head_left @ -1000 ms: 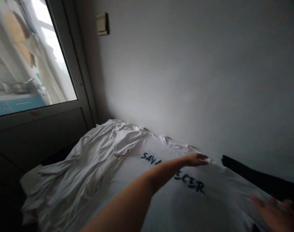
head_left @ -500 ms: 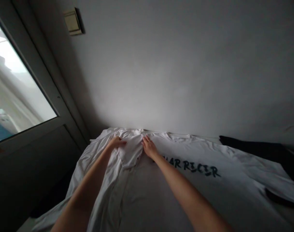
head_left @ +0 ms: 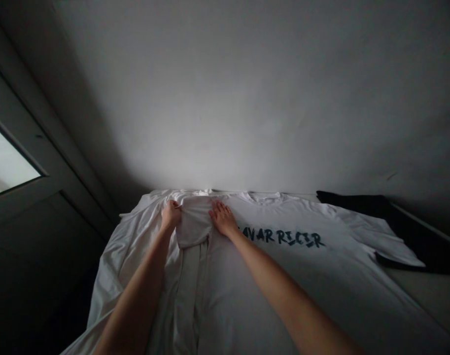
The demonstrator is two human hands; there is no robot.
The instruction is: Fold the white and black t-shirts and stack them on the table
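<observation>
A white T-shirt (head_left: 269, 281) with dark lettering across the chest lies spread out before me, its collar toward the wall. Its left-hand sleeve (head_left: 195, 222) is laid out between my two hands. My left hand (head_left: 171, 215) pinches the outer edge of that sleeve. Flat on the shirt near the shoulder rests my right hand (head_left: 223, 217), fingers spread. More white cloth (head_left: 136, 246) lies rumpled under and to the left of my left arm.
Black cloth (head_left: 398, 231) lies at the right, partly under the shirt's other sleeve. A grey wall (head_left: 247, 98) rises directly behind the garments. At the left stands a door (head_left: 51, 192) with a glass pane.
The sleeve between my hands has been drawn out flatter and squarer. My left hand has shifted to its outer edge, and my right hand's fingers have spread. The view has turned right and down.
</observation>
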